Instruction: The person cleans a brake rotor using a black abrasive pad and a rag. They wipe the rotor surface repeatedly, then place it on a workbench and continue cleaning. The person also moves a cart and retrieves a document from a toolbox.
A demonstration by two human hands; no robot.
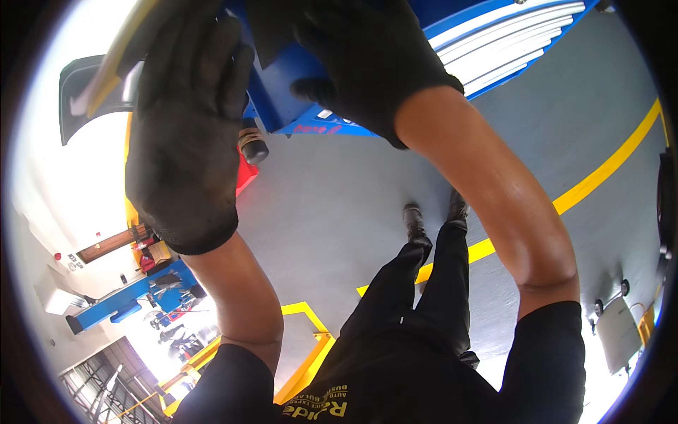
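Both my hands wear black gloves and are raised in the upper part of the view. My left hand [187, 134] shows its back, with the fingers stretched upward and close together. A blurred yellow-edged strip [113, 63] passes beside it; whether the hand touches it, I cannot tell. My right hand [367, 63] reaches in front of a blue tool cabinet [282, 88], thumb apart from the fingers and pointing left. Between the hands, a dark flat piece [265, 32] lies against the blue panel near the right fingertips. Nothing plainly shows in either hand.
Silver-edged drawers [508, 46] line the cabinet's right part. Below its left corner are a dark cylindrical part [253, 143] and a red object [246, 175]. Yellow lines [607, 166] mark the grey floor [325, 212]. A blue lift arm [120, 304] stands left, a wheeled board [616, 332] right.
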